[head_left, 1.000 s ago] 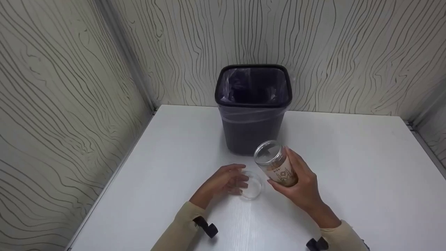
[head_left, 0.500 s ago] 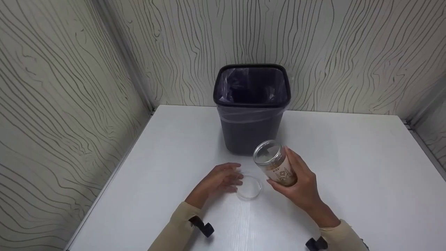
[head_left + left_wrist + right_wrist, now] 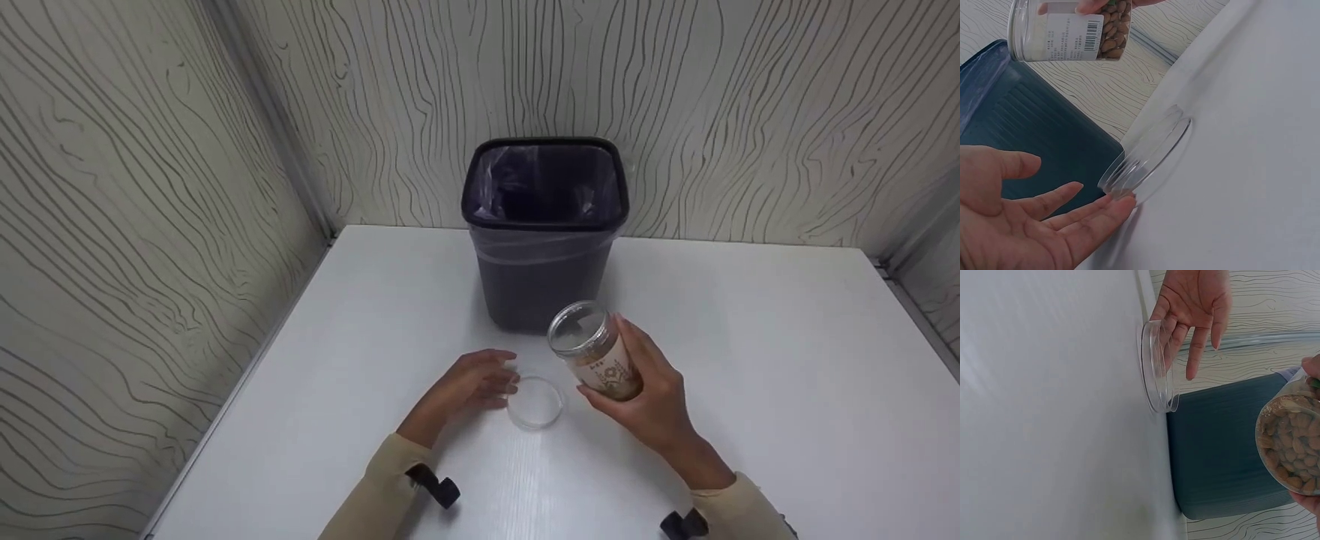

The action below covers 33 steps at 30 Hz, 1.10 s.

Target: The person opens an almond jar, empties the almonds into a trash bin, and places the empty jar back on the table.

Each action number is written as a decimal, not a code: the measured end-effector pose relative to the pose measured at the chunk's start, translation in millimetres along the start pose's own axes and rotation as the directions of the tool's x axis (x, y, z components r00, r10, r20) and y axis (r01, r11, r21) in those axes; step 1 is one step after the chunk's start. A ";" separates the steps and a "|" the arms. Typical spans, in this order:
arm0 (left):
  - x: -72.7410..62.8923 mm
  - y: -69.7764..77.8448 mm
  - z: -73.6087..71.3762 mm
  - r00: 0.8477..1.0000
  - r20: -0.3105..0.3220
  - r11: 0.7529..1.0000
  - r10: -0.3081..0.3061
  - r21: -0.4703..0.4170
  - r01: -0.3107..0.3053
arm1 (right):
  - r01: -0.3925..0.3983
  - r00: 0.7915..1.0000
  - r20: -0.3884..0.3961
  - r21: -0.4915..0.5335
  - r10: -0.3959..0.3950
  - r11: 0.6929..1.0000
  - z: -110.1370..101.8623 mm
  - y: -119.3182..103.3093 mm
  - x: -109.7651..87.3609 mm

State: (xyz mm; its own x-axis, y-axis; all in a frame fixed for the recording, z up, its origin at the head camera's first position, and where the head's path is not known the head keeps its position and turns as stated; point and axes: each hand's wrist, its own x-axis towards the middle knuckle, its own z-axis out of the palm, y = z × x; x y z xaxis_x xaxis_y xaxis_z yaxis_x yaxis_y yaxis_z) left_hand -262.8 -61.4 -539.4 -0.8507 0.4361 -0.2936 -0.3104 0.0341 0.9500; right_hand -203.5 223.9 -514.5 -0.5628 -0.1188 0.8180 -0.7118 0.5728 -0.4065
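Pale walls (image 3: 412, 90) with wavy dark lines rise behind the bin and on both sides of it. A white counter (image 3: 735, 337) carries the bin and stretches out in front of it and to both sides. The bin (image 3: 536, 292) is dark, upright, with a rounded square mouth. A thin see-through bag (image 3: 540, 247) lines the bin and folds down over its rim. Two beige sleeves (image 3: 367, 502) reach in from the near side, well apart from the bin.

The right hand (image 3: 649, 397), in front of the bin and a little right of it, grips a jar, thumb on one side and fingers on the other. The left hand (image 3: 463, 390), in front of the bin and to its left, has its fingers loosely spread, with fingertips at the edge of a lid but not curled round it. The clear jar (image 3: 589, 345) is held tilted above the counter, just in front of the bin, its mouth end leaning up towards it. The clear round lid (image 3: 535, 403) lies on the counter straight in front of the bin. A pale printed label (image 3: 609, 370) wraps the jar. Brown almonds (image 3: 1292, 444) fill its lower part.
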 end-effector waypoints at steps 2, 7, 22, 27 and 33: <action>-0.2 0.6 -0.1 1.000 -0.013 1.000 0.006 0.023 -0.005 | 0.000 1.000 0.002 -0.002 0.000 1.000 -0.3 -0.1 0.0; 0.4 2.2 -0.2 0.999 -0.038 0.998 0.019 0.063 -0.017 | 0.003 1.000 0.005 -0.010 -0.003 1.000 -0.6 -0.2 -0.2; 2.5 -0.2 0.1 0.998 -0.055 0.998 0.030 0.065 -0.026 | 0.009 1.000 0.002 -0.009 -0.009 1.000 -0.8 0.2 0.2; 2.6 0.1 -0.2 0.998 -0.052 0.997 0.041 0.074 -0.037 | 0.007 1.000 0.003 -0.003 -0.007 1.000 -0.9 -0.4 0.6; 0.3 2.1 -0.4 0.998 -0.041 0.995 0.053 0.092 -0.050 | -0.014 1.000 0.015 -0.004 0.014 1.000 -1.5 -1.7 0.2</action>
State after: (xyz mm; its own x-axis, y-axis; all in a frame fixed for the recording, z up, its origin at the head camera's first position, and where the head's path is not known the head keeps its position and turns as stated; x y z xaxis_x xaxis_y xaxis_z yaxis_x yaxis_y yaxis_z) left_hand -263.9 -61.6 -537.5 -0.8827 0.4002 -0.2465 -0.2275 0.0950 0.9691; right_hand -201.8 224.2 -513.1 -0.5785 -0.1227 0.8064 -0.7022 0.5780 -0.4158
